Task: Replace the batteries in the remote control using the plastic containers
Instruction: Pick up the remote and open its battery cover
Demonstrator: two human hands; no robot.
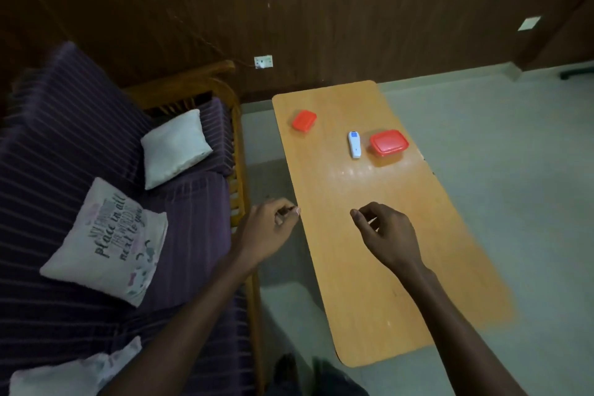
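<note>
A white remote control (354, 144) lies on the far half of a long wooden table (369, 251). Right beside it, on its right, stands a larger plastic container with a red lid (389, 142). A smaller red-lidded container (304, 120) sits apart at the far left of the table. My left hand (268, 228) hovers by the table's left edge with fingers loosely curled, holding nothing. My right hand (384, 233) floats above the middle of the table, fingers also loosely curled and empty. Both hands are well short of the remote and containers.
A purple striped sofa (80, 138) with a wooden frame and several pale cushions (175, 146) stands close to the table's left side. A dark wooden wall with a socket (263, 61) is behind. Grey floor (498, 154) lies to the right of the table.
</note>
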